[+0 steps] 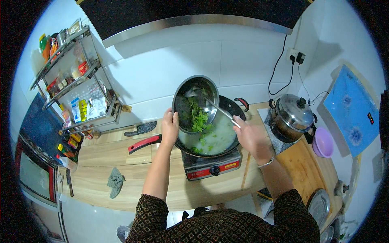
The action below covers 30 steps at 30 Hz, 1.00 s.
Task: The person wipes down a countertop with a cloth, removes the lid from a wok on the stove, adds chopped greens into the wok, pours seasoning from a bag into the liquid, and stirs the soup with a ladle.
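Note:
My left hand (170, 126) grips the rim of a dark metal bowl (184, 117), tilted over a wok (242, 107). Chopped leafy greens (199, 118) lie along the bowl's lower side, and some float in the cloudy pale soup (223, 138) below. In my right hand (249, 133) is the metal handle of a ladle (221, 111), whose head is inside the bowl against the greens. The wok, with a red and black handle (145, 144) pointing left, sits on a portable gas stove (212, 170).
A lidded pot (290, 117) and a purple bowl (322, 142) stand on the right, near a wooden board (299, 165). Left of the wok lie a cleaver (142, 128) and a crumpled cloth (115, 182). A metal rack (68, 85) holds packets and jars. Overhead is a range hood edge (197, 20).

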{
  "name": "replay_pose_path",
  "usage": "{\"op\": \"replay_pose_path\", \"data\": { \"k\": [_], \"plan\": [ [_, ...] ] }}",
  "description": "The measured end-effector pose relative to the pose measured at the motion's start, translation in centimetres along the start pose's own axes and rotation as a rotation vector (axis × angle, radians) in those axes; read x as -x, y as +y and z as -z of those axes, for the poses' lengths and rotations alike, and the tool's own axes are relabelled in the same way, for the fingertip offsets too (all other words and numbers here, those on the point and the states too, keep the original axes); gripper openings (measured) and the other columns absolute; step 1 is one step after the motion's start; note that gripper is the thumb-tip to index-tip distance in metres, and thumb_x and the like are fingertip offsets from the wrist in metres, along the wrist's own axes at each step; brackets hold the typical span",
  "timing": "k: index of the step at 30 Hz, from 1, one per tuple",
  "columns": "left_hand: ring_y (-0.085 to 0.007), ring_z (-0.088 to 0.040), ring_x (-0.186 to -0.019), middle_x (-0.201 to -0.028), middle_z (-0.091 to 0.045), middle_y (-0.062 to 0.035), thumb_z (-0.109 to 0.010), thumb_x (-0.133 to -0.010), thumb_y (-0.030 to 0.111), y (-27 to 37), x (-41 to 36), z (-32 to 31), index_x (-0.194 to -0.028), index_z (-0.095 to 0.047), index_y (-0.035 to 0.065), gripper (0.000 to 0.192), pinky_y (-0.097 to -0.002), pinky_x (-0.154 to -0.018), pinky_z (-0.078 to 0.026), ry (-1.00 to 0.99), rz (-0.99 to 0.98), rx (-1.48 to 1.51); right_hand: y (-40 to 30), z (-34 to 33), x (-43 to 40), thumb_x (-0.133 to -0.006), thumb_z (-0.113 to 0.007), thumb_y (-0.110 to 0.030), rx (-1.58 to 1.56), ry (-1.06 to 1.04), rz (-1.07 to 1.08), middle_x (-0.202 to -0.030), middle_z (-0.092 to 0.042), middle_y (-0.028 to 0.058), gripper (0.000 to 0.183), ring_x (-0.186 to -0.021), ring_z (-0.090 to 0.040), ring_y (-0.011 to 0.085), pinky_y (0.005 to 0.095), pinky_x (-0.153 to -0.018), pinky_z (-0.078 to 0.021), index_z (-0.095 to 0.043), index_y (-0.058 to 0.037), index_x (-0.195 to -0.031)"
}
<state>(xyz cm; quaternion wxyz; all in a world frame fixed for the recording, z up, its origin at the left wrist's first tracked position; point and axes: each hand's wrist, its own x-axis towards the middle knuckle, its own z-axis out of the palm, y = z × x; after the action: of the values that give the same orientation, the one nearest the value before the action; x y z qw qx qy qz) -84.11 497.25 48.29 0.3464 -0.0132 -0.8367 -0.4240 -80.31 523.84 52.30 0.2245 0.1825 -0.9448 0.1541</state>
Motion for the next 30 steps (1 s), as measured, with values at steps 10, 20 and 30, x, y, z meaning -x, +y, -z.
{"op": "replay_pose_path", "data": {
  "k": [10,20,30],
  "plan": [
    [-0.0323,-0.051,-0.079,-0.092,-0.052,-0.0185,-0.044,-0.082,0.016,-0.6,0.0,0.1,-0.094,-0.049,-0.0032,0.023,-0.0331,-0.07,-0.041,0.172,-0.119,-0.099,1.7,2.4,3.4,-0.074,-0.053,-0.021,0.048,-0.073,0.204,-0.066,-0.05,0.0105,0.03,-0.054,-0.053,0.0277,0.0371,-0.046,-0.0423,-0.05,-0.0087,-0.102],
    [-0.0354,-0.049,-0.084,-0.098,-0.049,-0.022,-0.045,-0.081,0.014,1.1,0.4,-0.4,-0.084,-0.048,-0.0052,0.019,-0.035,-0.073,-0.04,0.105,-0.066,-0.044,0.6,1.2,2.5,-0.074,-0.053,-0.02,-0.013,-0.008,0.16,-0.069,-0.052,0.0107,0.032,-0.057,-0.054,0.0289,0.0381,-0.048,-0.044,-0.049,-0.0096,-0.104],
    [-0.0322,-0.05,-0.081,-0.098,-0.05,-0.0194,-0.045,-0.081,0.013,-0.6,0.4,0.7,-0.088,-0.048,-0.0048,0.019,-0.0328,-0.069,-0.04,0.134,-0.168,-0.18,1.2,3.3,3.7,-0.073,-0.054,-0.019,0.133,-0.069,0.089,-0.069,-0.051,0.0099,0.031,-0.06,-0.054,0.0266,0.0351,-0.05,-0.0441,-0.051,-0.0104,-0.102]
  ]
}}
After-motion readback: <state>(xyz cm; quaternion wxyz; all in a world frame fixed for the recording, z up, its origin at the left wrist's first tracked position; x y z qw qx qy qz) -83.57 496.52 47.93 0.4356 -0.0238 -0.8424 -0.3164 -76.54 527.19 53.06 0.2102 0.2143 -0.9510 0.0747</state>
